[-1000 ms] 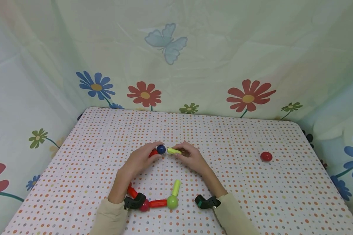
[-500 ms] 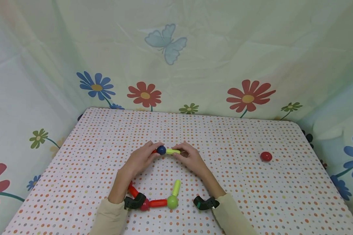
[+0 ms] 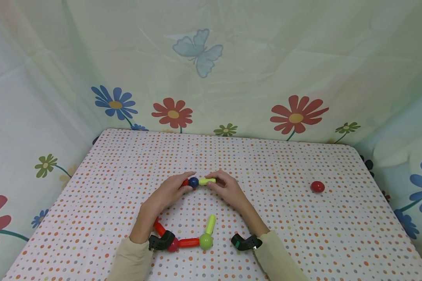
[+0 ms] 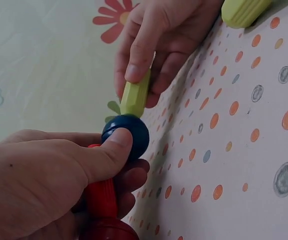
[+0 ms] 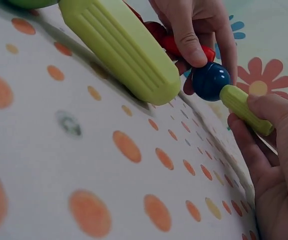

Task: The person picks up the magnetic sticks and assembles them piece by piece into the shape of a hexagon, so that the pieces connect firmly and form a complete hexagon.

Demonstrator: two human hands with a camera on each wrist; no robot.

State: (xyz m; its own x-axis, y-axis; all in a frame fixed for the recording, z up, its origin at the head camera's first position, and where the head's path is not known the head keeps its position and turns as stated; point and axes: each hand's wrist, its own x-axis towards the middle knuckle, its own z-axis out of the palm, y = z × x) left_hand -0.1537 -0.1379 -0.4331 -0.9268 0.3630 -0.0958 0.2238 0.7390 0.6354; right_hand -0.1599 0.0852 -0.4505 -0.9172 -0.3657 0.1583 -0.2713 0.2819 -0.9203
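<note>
My left hand [image 3: 168, 191] grips a red rod [image 4: 102, 196] and a dark blue ball [image 3: 194, 182], its thumb lying on the ball in the left wrist view. A yellow-green rod [image 3: 206, 181] is pinched between thumb and fingers of my right hand [image 3: 228, 189]. One end of that rod touches the blue ball, in line with the red rod. Below the left hand, a dark red ball [image 4: 108, 230] sits at the red rod's other end. How deep the rod sits in the ball cannot be seen.
Nearer me lies a joined chain: a red rod [image 3: 189, 242], a green ball [image 3: 206, 241], a yellow-green rod [image 3: 211, 224] and a crimson ball [image 3: 173, 245], partly behind the left wrist strap. A loose red ball [image 3: 317, 187] rests at right on the dotted tabletop [image 3: 267, 168].
The yellow-green rod has come left and met the blue ball, closing the gap between them. Since then both hands have stayed nearly in place, the left fingers and ball shifting slightly down.
</note>
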